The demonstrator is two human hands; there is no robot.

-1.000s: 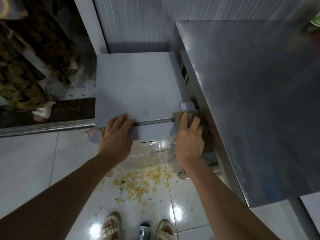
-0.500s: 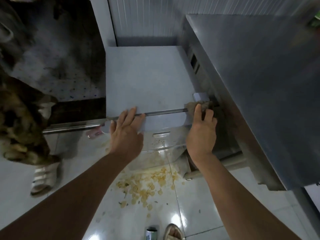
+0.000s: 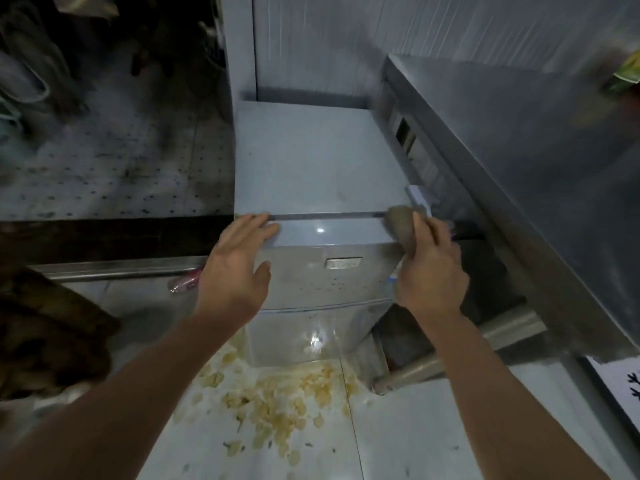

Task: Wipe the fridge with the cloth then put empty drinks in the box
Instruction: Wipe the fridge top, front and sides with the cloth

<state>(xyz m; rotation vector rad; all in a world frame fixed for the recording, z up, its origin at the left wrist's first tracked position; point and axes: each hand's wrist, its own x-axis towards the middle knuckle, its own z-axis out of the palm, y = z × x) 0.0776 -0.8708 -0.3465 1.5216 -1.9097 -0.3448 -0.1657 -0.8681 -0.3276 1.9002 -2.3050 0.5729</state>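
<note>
A small grey fridge stands in front of me, its flat top and glossy door visible from above. My right hand grips a brownish cloth pressed against the fridge's front right top corner. My left hand rests flat, fingers spread, on the front left top edge of the fridge. No drink container or box shows in this frame.
A steel counter runs close along the fridge's right side. Spilled yellowish crumbs cover the white floor tiles before the fridge. A pink object lies by a metal threshold at left. Dark patterned fabric is at far left.
The view has shifted back and up, so more of the fridge door shows. Both hands stay on the front top edge; the cloth has slid slightly over the right corner. The can by my feet is out of view.
</note>
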